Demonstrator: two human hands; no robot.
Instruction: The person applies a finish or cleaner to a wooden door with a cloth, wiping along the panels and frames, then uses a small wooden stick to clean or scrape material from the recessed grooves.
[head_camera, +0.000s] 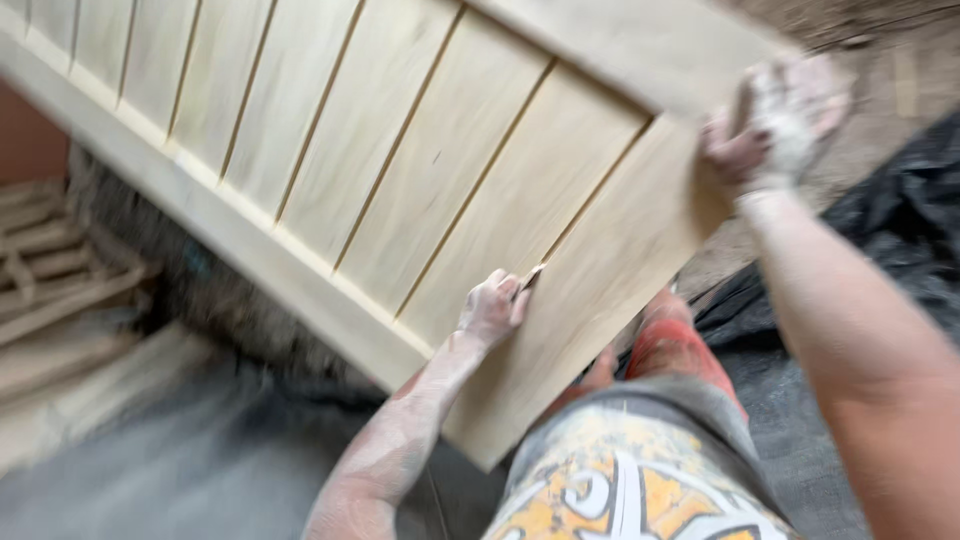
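So the left hand (492, 305) is curled up with its fingertips tucked into one of the grooves between the boards of a big pale wooden panel (420, 170), pinching at the seam near the panel's lower end. The right hand (775, 125) is further out and higher up, wrapped over the top corner where the end board meets the frame piece, fingers closed on the edge; both hands look dusty white. The panel itself is slatted, light wood, tilted, and its long axis runs from the person's right out to the upper left, past the frame. So the bulk of it lies up and to the left of both hands, and the left hand is the one nearer its middle. Below it you can see the person's patterned shorts (630, 480) and a red-smeared knee (675, 345). There's black plastic sheeting (900, 220) on the right, more wooden slats (55, 270) stacked at left, all pretty blurry.
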